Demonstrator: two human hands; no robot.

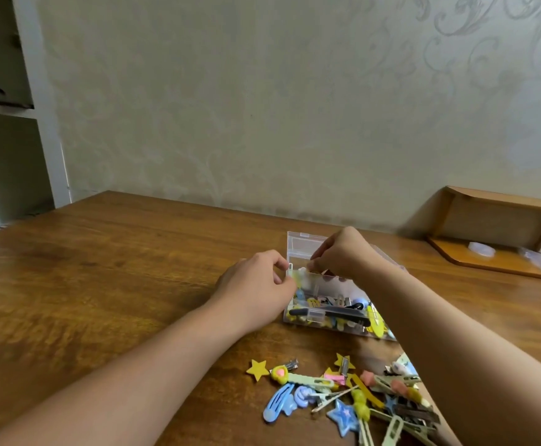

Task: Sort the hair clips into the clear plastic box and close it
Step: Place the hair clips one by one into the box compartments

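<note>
With both hands pinching at the clear plastic box (327, 304), left hand (256, 281) its rim, right hand (343, 252) fingers something unclear inside, overfilling could jam the lid while the hair clips (352, 394) wait at 6 o'clock.

I counted one clear plastic box (298, 244) at twelve o'clock, two yellow star clips (257, 369) at six, one blue star clip (343, 415), one blue snap clip (275, 407).

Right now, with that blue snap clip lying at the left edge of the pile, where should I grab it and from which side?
Pinch the blue snap clip across its long flat body near the middle, coming from above and from its left side. It lies flat on the table, and that side looks free, while other clips crowd its right. This is a judgement from one view.
</note>
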